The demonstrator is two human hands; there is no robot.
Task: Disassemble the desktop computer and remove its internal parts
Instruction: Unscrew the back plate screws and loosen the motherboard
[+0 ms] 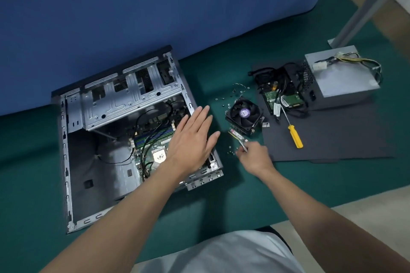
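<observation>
The desktop computer case [124,104] lies on its side on the green floor covering [233,195], open face up, its far edge against a blue padded wall [133,6]. Inside it the motherboard [155,157] sits in the right half, with the bare processor [159,156] showing, blue memory slots [155,135] beyond it and a black cable [142,139] looping across. The left hand [190,139] hovers flat over the case's right side, fingers straight and together, gripping nothing. The right hand [255,158] is out on the floor just right of the case, fingers curled and pinching a thin silvery piece [243,146], possibly the end of the green memory module [236,135] that lies at the foot of the CPU cooler fan [244,115]; the blur leaves that unsure. Small screws [228,99] are scattered on the floor around the cooler. Right of it lies a dark grey panel [332,135], bearing a yellow-handled screwdriver [295,136], a hard drive [281,97] tangled in black cables, and the grey power supply [341,75] with its yellow and black wires lying on top. A grey metal leg [366,6] rises behind the power supply, and a white shirt [221,252] fills the bottom edge.
</observation>
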